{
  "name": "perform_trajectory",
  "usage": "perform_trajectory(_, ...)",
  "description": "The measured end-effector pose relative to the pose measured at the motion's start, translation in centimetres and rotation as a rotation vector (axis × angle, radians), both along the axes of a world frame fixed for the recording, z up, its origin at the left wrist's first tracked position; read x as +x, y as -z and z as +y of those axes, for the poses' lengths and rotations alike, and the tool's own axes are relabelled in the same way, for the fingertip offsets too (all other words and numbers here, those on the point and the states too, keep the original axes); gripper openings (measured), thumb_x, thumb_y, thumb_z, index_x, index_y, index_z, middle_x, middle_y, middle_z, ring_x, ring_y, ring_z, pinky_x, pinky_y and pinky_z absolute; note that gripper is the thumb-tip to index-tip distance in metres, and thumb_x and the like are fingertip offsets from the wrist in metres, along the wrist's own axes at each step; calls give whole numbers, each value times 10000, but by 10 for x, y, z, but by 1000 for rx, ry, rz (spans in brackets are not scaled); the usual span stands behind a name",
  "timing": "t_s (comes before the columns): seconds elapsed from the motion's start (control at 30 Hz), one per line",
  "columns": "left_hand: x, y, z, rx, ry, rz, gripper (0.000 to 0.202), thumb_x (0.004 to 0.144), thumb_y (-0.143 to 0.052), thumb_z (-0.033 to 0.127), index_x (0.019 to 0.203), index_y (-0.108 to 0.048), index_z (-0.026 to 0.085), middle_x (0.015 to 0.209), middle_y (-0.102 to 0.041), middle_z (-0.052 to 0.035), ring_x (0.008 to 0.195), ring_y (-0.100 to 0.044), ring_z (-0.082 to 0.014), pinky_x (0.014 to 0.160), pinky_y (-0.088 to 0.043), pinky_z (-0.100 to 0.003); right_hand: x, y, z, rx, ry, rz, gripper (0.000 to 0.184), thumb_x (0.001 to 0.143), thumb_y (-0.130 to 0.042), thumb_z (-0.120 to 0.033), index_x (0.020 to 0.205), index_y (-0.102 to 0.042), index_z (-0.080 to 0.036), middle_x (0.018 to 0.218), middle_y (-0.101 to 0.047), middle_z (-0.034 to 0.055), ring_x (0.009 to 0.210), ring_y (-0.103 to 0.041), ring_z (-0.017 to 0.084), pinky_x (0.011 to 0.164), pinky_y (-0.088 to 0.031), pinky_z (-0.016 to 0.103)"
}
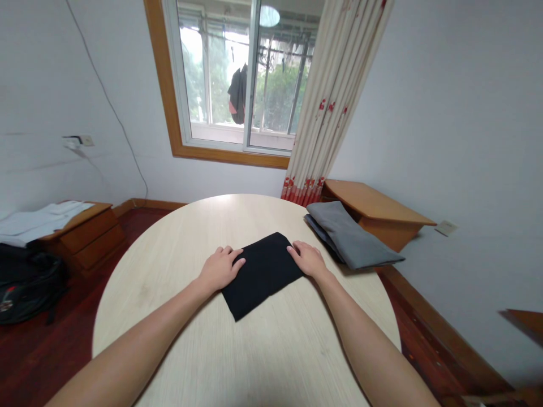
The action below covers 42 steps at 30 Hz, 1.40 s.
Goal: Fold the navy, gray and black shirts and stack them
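A black folded cloth (265, 275) lies flat and at a slant on the round table. At its left edge rests my left hand (221, 268), its fingers apart, with the thumb and a fingertip on the fabric. My right hand (309, 259) is at the right edge, thumb on top of the cloth and the other fingers beside it, loosely bent. Both hands look open and lie low on the cloth and table. A grey folded cloth (354, 237) sits to the right of my right hand, partly over the table's edge.
The round pale table (139, 294) stands before a window and a curtain (326, 113). Behind the grey cloth is a wooden desk (373, 200). At left are a wooden cabinet (99, 237) with papers (46, 217) and a black bag (29, 288) on the floor.
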<state>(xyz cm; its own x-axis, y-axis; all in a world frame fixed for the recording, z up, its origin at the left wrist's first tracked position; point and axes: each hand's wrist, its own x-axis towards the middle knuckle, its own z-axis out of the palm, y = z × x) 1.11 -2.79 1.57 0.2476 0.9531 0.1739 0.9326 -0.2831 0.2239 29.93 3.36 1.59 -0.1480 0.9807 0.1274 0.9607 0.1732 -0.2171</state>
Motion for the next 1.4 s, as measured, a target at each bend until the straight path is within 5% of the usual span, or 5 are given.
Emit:
perform_trajectory(0.2,-13,-26,-7,-200,-132,-37,262,920,-525,383,935,-691,181,975,-712,-109,902,-659,-273,735,-473,-340,10,-36,-23,-157,264,-65,691,969,-310,-641,1017,-728,-93,1037,-719,246,1011,-689,327,841,-486,387)
perform_trajectory(0.4,-32,-32,-20,-1143,253,-350,374,666,-753,527,624,-636,174,655,-682,-66,562,-599,-181,556,-429,-278,3,-29,-35,-492,58,172,770,924,-311,-749,695,-679,-114,655,-691,158,542,-659,215,598,-461,305)
perform_trajectory(0.63,-23,-4,6,-246,-161,-353,543,834,-473,693,732,-647,189,792,-714,-118,741,-651,-272,634,-412,-332,-25,6,-26,-262,-102,449,404,795,-684,-566,785,-622,-166,718,-655,41,644,-587,159,583,-375,255)
perform_trajectory(0.97,-14,24,18,-265,-27,-1014,642,629,-822,561,1069,-612,143,1005,-718,-129,956,-672,-317,838,-519,-423,-45,5,-33,-339,-350,1268,505,595,-841,-466,804,-449,-227,771,-587,-30,714,-576,153,643,-464,275)
perform_trajectory(1.4,99,-68,12,-680,519,-1428,693,610,-928,392,1201,-676,130,1227,-687,-158,1170,-616,-344,1061,-441,-479,66,-111,-66,1,-335,1160,542,634,-849,-492,887,-436,-248,794,-621,-41,698,-618,139,629,-507,246)
